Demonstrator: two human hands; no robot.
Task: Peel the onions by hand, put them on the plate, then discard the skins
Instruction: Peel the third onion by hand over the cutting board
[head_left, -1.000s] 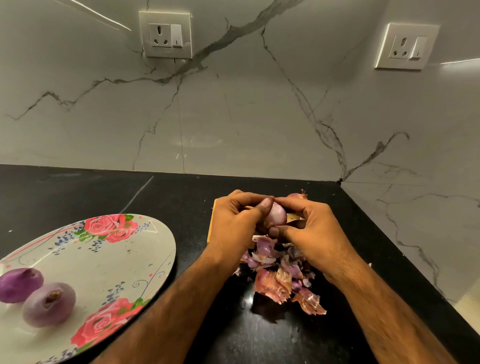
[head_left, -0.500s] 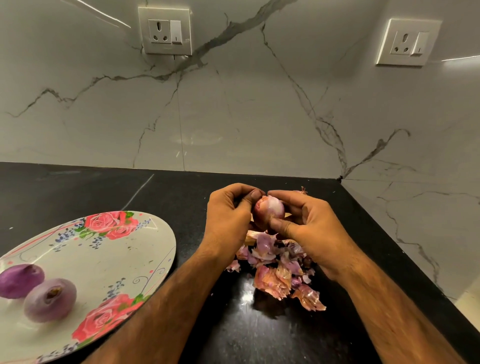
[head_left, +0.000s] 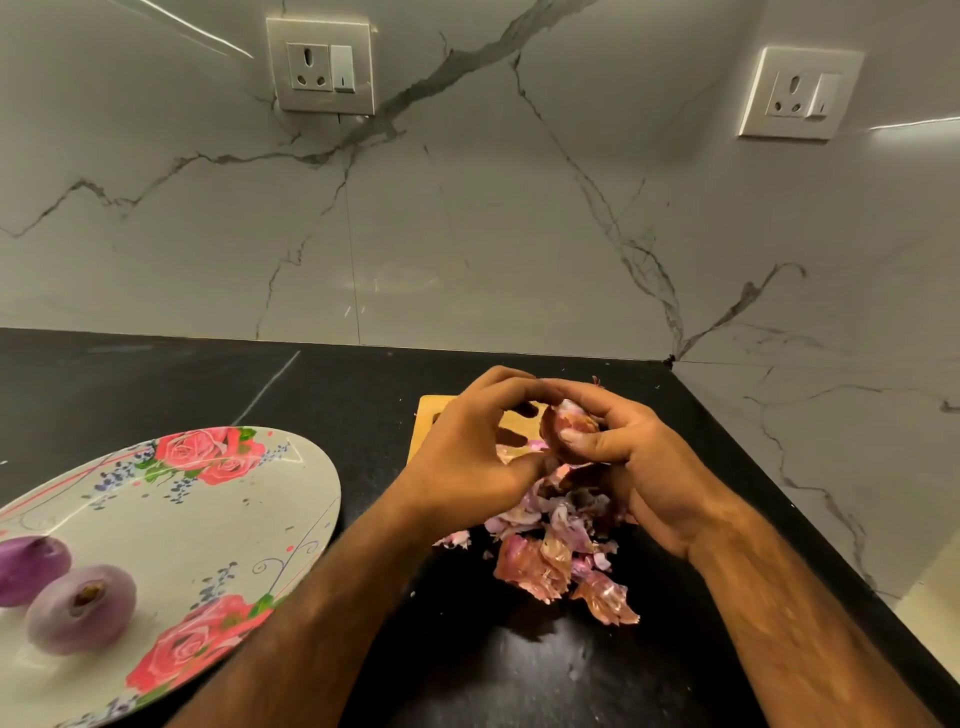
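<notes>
Only the head cam to go on, so here's what it shows.

Progress: I'd call it roughly mid-task. Two peeled onions (head_left: 80, 608) sit side by side, purple and bare, on the near-left part of the floral plate (head_left: 234, 499). A third onion (head_left: 569, 428) is up in the air over the wooden board (head_left: 434, 415), well apart from the plate. It has papery reddish skin on it, so by my reckoning it's only partly peeled.

The right hand (head_left: 639, 467) has its fingers and thumb wrapped round that onion and is holding it firmly. The left hand (head_left: 467, 457) is curled in from the other side, with forefinger and thumb tips right at the onion. Whether they've actually pinched a flap of skin or are just touching it, I can't tell, since the fingers overlap there.

The skins (head_left: 550, 556) lie in a loose pink-and-brown heap on the black counter (head_left: 208, 384), just below the hands. None of it has been thrown away.

What's left, as I see it: finish this onion, put it on the plate with the others, then bin the heap. I can't see any unpeeled onions waiting.

Writing: nothing readable. The plate only has roses and swirls, and the two wall sockets (head_left: 322, 65) have no visible lettering.
</notes>
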